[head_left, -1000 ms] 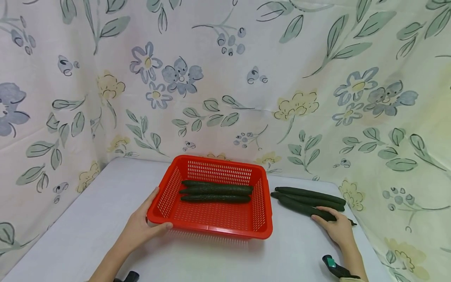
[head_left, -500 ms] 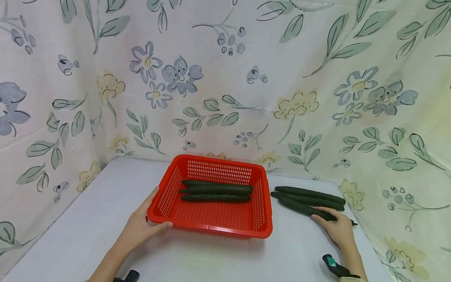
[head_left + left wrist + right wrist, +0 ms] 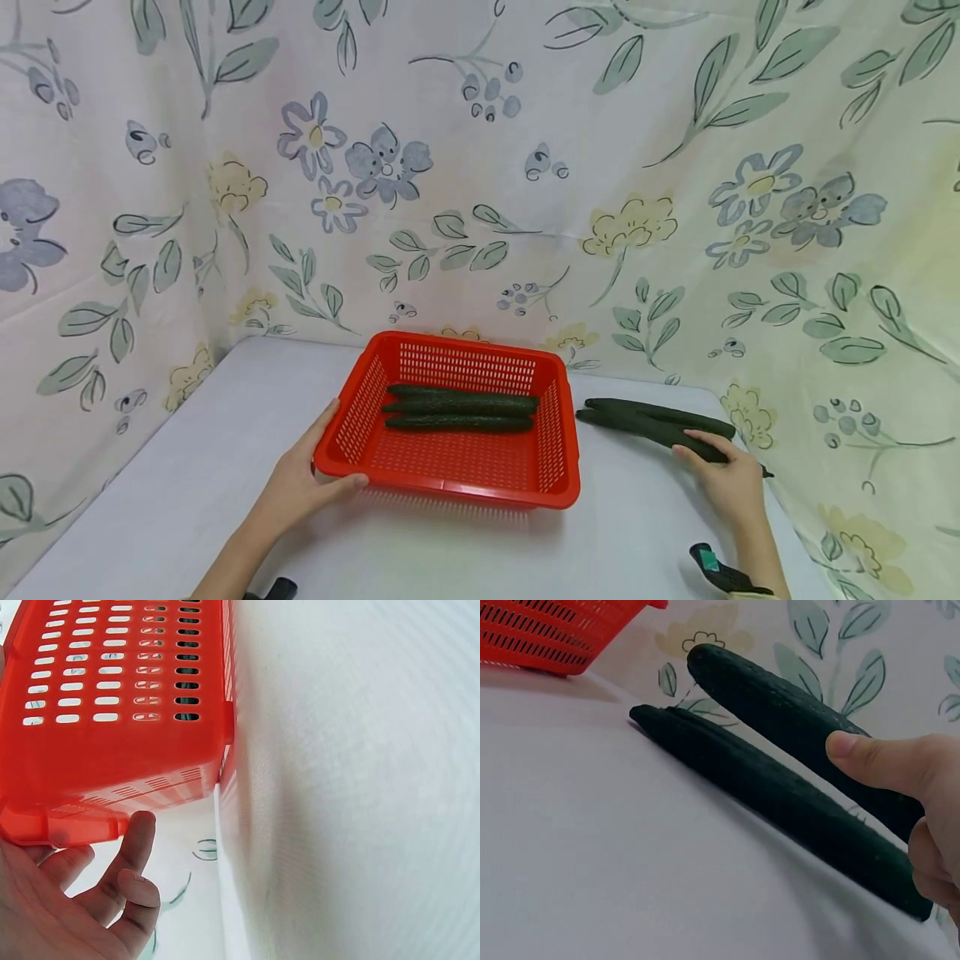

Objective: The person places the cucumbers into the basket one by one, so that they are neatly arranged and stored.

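Note:
In the head view, a red plastic basket (image 3: 442, 482) stands mid-table with three cucumbers (image 3: 459, 423) lying side by side in it. My left hand (image 3: 303, 483) holds its front left corner, thumb along the front rim and fingers at the left side. The left wrist view shows that hand (image 3: 82, 900) by the rim, some fingers bent below it. To the basket's right, my right hand (image 3: 727, 479) grips a cucumber (image 3: 772, 705) near one end. The right wrist view has it raised above the cucumbers (image 3: 772, 795) on the table, thumb pressing its side.
A white cloth covers the table (image 3: 187, 467). Behind it and along both sides hangs a floral curtain (image 3: 465, 167). The remaining cucumbers on the right (image 3: 697, 421) lie close to the table's right edge. A dark strap (image 3: 723, 575) circles the right wrist.
My right hand has shifted slightly right with the cucumber, which now overlaps a cucumber behind it in the head view. The left hand and basket stay in place.

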The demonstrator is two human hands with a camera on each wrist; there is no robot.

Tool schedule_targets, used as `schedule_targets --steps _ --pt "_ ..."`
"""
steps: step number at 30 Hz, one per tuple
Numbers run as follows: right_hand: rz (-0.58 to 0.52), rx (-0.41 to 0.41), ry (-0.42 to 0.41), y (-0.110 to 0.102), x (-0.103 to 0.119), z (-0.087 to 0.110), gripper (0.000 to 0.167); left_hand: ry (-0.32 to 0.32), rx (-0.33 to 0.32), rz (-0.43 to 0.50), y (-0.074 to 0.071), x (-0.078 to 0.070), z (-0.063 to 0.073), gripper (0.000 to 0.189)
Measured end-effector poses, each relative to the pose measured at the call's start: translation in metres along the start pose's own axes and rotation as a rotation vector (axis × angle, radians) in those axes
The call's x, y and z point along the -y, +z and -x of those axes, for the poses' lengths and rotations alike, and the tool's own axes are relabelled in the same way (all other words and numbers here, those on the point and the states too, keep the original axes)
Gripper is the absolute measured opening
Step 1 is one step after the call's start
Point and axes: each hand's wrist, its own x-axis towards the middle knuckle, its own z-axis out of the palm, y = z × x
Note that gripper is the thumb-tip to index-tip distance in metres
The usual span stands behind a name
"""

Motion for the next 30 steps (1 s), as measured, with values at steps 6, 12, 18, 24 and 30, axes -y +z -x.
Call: schedule_targets --steps 6,12,18,24,30 --pt "-0.005 -0.087 -0.04 -0.02 0.025 0.001 0.049 0.0 -0.001 -0.005 0.0 0.0 0.0 0.119" --pt "-0.09 -0.159 -0.047 -0.036 0.051 0.005 0.049 0.007 -0.004 -0.014 0.001 0.001 0.0 0.119" --pt "-0.07 -0.154 -0.083 -0.03 0.063 0.005 0.047 0.002 -0.002 -0.017 0.0 0.001 0.0 0.119" --pt "-0.125 -0.146 -0.116 -0.009 0.077 0.006 0.044 0.008 -0.004 -0.02 0.0 0.001 0.0 0.119" --pt "-0.188 -0.106 -0.099 0.013 0.105 0.005 0.045 0.009 -0.002 -0.021 0.0 0.001 0.0 0.12"
